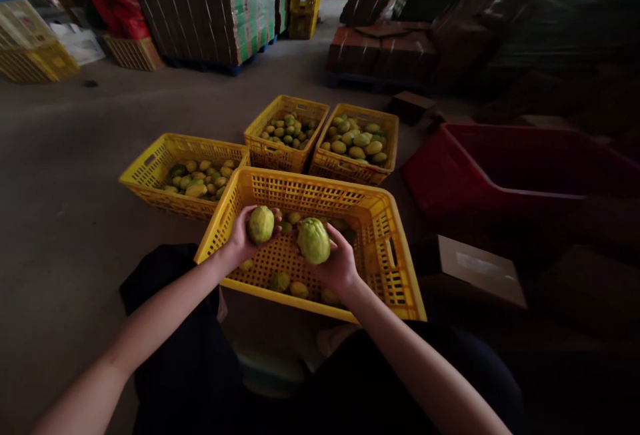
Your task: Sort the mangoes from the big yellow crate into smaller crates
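My left hand [243, 238] is closed around a small yellow-green fruit [261, 223], held over the near yellow crate [380, 221]. Beside it my right hand [339, 265] grips a larger, bumpy green fruit [313, 240] above the same crate. A few more fruits [290, 285] lie on that crate's bottom. Three other yellow crates stand beyond it: a left crate [150, 165], a middle crate [260, 145] and a right crate [387, 128], each holding several green and yellow fruits.
A red tub [500, 155] sits to the right and a flat cardboard piece [480, 268] lies near it. Wrapped pallets of boxes [215, 8], brown stacked cartons [385, 48] and more yellow crates [35, 61] line the back. The floor is bare concrete [65, 155].
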Demonstrator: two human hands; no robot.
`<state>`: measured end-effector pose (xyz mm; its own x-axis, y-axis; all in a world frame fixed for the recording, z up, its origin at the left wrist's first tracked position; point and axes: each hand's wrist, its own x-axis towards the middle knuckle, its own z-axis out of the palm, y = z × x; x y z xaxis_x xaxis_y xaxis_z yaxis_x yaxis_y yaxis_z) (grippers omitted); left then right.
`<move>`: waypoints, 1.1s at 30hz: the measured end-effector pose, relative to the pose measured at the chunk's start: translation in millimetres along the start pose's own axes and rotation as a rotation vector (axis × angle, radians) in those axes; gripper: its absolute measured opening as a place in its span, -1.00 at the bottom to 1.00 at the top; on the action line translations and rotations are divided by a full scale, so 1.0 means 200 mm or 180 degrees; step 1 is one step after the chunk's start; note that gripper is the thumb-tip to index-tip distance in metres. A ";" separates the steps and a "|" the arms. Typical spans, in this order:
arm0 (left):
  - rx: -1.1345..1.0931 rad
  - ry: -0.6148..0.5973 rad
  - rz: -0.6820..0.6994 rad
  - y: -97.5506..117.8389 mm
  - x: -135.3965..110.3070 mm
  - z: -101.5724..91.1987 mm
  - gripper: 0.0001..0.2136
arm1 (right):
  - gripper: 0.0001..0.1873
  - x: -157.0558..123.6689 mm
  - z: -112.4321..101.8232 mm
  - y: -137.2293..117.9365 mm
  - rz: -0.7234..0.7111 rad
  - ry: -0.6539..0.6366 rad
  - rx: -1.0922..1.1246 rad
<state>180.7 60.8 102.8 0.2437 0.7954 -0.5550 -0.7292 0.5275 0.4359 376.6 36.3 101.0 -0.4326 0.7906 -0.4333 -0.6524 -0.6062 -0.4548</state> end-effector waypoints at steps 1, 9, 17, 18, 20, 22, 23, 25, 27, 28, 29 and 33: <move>-0.0079 0.0009 0.0030 0.00 0.00 0.01 -0.62 | -0.75 0.00 0.00 0.00 0.0001 0.0005 0.0019; 0.0006 0.0267 -0.0277 -0.02 0.01 0.01 -0.57 | -0.51 0.06 -0.06 0.02 0.0488 0.0263 0.0011; 0.0187 0.0136 -0.0449 -0.04 0.01 0.01 -0.49 | -0.49 0.07 -0.06 0.02 0.0510 0.0403 0.0036; 0.0194 0.0132 -0.0434 -0.04 0.01 0.01 -0.50 | -0.49 0.07 -0.06 0.02 0.0496 0.0415 0.0059; 0.0193 0.0140 -0.0408 -0.04 0.02 0.00 -0.51 | -0.50 0.07 -0.07 0.02 0.0484 0.0401 0.0072; 0.0202 0.0176 -0.0416 -0.04 0.03 0.00 -0.52 | -0.52 0.07 -0.07 0.02 0.0506 0.0362 0.0069; 0.0221 0.0200 -0.0426 -0.04 0.03 -0.01 -0.53 | -0.52 0.07 -0.07 0.01 0.0520 0.0351 0.0080; 0.0279 0.0242 -0.0439 -0.04 0.04 -0.01 -0.55 | -0.54 0.07 -0.07 0.01 0.0525 0.0366 0.0132; 0.0351 0.0250 -0.0447 -0.04 0.04 -0.01 -0.58 | -0.60 0.07 -0.07 0.01 0.0493 0.0398 0.0178; 0.0393 0.0246 -0.0436 -0.04 0.04 -0.01 -0.59 | -0.66 0.07 -0.07 0.01 0.0459 0.0401 0.0181; 0.0436 0.0244 -0.0407 -0.05 0.04 -0.01 -0.61 | -0.72 0.07 -0.06 0.02 0.0422 0.0397 0.0169; 0.0572 0.0251 -0.0202 -0.05 0.03 0.00 -0.65 | -0.87 0.07 -0.06 0.02 0.0324 0.0290 0.0028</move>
<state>189.7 59.5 94.7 0.2297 0.7367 -0.6360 -0.5865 0.6263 0.5136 375.1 43.1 84.8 -0.4389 0.7137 -0.5459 -0.6136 -0.6819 -0.3982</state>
